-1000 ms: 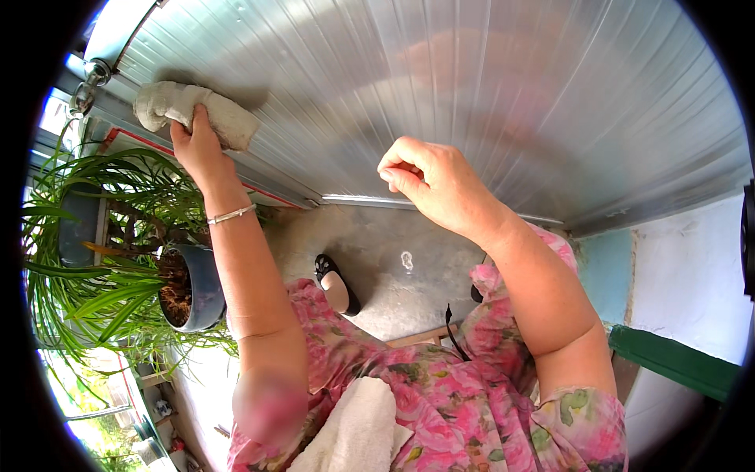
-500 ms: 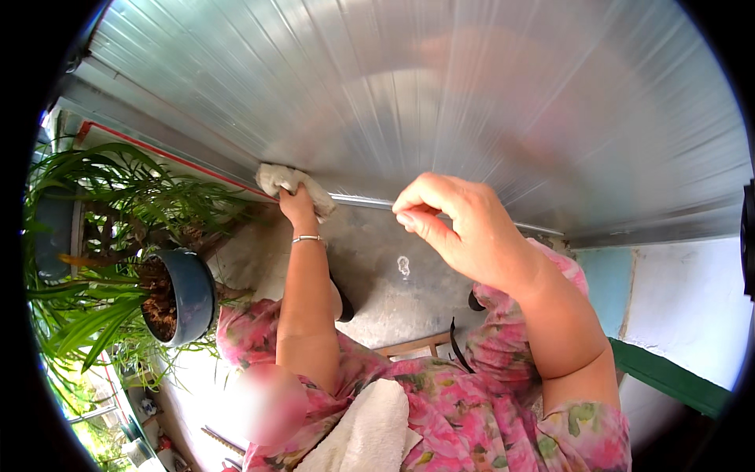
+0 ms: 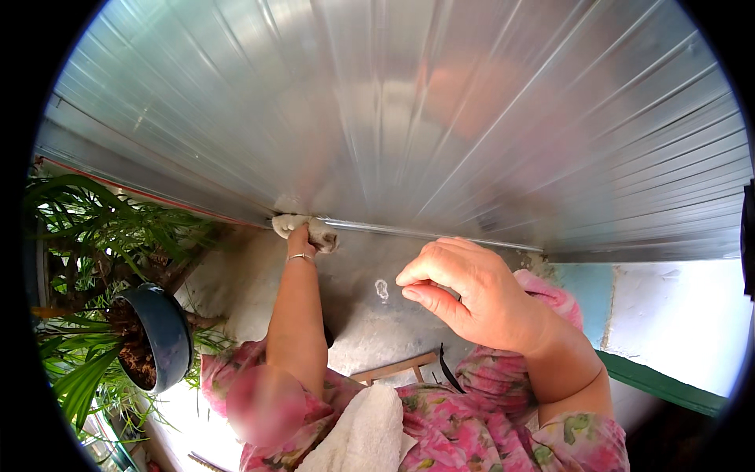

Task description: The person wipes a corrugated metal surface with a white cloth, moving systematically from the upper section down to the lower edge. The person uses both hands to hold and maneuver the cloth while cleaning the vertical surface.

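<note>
Gripping the bunched cloth [image 3: 322, 234] at the lower left corner of the panel [image 3: 354, 118], the left hand [image 3: 300, 238] could lose it if that metal edge snags; the right hand [image 3: 476, 293] curls loosely, though whether its fingertips meet I can't tell. Ribbed and shiny, the panel rises above a concrete floor [image 3: 354, 275], between a pot [image 3: 174, 338] and a white wall [image 3: 676, 315].

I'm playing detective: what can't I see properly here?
In the head view:
Left hand: most fingers hidden behind the off-white cloth.
Right hand: palm hidden by its own back.
Left sleeve: partly blurred.
Long-leaved potted plant: cut off by the dark left edge.
White floor mark: too small to identify.
</note>
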Available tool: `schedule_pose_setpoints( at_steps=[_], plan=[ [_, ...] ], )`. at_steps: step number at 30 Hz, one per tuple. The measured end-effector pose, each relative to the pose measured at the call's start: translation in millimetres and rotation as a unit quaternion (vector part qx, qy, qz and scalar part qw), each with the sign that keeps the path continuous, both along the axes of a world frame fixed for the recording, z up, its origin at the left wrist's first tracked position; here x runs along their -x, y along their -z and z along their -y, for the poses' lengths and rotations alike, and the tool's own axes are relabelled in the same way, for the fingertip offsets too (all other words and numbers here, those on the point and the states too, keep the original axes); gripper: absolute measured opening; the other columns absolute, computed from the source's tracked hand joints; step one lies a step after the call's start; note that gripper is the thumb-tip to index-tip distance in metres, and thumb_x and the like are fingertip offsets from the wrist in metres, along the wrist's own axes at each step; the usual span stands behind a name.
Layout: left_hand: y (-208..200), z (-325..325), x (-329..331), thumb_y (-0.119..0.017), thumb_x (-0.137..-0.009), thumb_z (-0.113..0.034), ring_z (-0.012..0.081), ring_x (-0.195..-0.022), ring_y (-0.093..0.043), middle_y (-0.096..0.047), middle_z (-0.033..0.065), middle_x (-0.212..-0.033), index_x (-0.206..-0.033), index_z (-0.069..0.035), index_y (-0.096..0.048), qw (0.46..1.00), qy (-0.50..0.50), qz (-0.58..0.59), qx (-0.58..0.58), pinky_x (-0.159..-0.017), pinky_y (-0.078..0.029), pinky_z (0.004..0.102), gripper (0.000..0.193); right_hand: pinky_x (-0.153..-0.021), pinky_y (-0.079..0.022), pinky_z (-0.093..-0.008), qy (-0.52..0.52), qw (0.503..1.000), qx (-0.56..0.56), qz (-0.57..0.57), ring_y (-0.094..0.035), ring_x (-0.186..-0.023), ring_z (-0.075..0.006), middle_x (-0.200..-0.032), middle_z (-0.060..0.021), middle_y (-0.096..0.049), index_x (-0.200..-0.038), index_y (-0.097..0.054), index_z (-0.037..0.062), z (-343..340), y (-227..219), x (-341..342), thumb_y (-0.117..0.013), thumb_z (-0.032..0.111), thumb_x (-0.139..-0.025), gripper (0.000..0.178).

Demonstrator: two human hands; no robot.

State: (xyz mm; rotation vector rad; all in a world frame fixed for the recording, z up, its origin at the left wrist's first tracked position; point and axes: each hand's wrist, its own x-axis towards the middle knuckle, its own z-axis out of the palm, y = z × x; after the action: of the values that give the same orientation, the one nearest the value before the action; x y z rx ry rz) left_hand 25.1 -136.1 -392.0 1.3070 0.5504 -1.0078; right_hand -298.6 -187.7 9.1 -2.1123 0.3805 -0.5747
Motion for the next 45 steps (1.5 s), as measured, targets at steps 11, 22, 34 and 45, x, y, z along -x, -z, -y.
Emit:
schedule_pose_setpoints(
  at_steps=[11,22,34,45],
  plan=[
    [-46,2,40,-0.050,-0.093,-0.013,0.0284,-0.088,-0.066,-0.064,0.0114,-0.101,-0.110,-0.001,-0.053,0.974,-0.021,-0.031,0.224,-0.074,-0.058,0.0456,0.021,-0.062,-0.044,-0.0373,0.010,0.999,0.015,0.043,-0.055,-0.068,-0.0286,-0.073,-0.0107,-0.057,-0.083,-0.052,0.0033,-3,1,4,-0.062,0.005,-0.083,0.010],
    [-298,12,74,-0.055,-0.090,-0.013,0.0234,-0.089,-0.063,-0.061,0.0112,-0.101,-0.121,0.005,-0.038,0.880,-0.093,0.378,0.272,-0.077,-0.055,0.0361,0.040,-0.059,-0.047,-0.0282,0.052,0.995,0.000,0.087,-0.058,-0.064,-0.0159,-0.073,-0.0074,-0.060,-0.088,-0.054,0.0009,7,8,20,-0.059,0.001,-0.086,0.005],
    [-426,26,78,-0.056,-0.089,-0.010,0.0230,-0.101,-0.059,-0.053,0.0157,-0.118,-0.127,0.002,-0.035,0.699,-0.085,0.661,0.259,-0.084,-0.054,0.0367,0.045,-0.061,-0.047,-0.0271,0.065,0.993,-0.014,0.100,-0.059,-0.066,-0.0145,-0.075,-0.0081,-0.062,-0.088,-0.055,-0.0002,12,2,32,-0.058,0.003,-0.088,0.004],
    [-170,18,91,-0.046,-0.088,-0.005,0.0246,-0.109,-0.052,-0.047,0.0141,-0.126,-0.133,0.001,-0.031,0.906,-0.024,0.408,0.114,-0.089,-0.048,0.0370,0.047,-0.060,-0.046,-0.0290,0.070,0.996,0.016,0.060,-0.058,-0.065,-0.0194,-0.075,-0.0072,-0.059,-0.088,-0.056,0.0027,7,-9,38,-0.062,0.003,-0.085,0.007]
  ],
)
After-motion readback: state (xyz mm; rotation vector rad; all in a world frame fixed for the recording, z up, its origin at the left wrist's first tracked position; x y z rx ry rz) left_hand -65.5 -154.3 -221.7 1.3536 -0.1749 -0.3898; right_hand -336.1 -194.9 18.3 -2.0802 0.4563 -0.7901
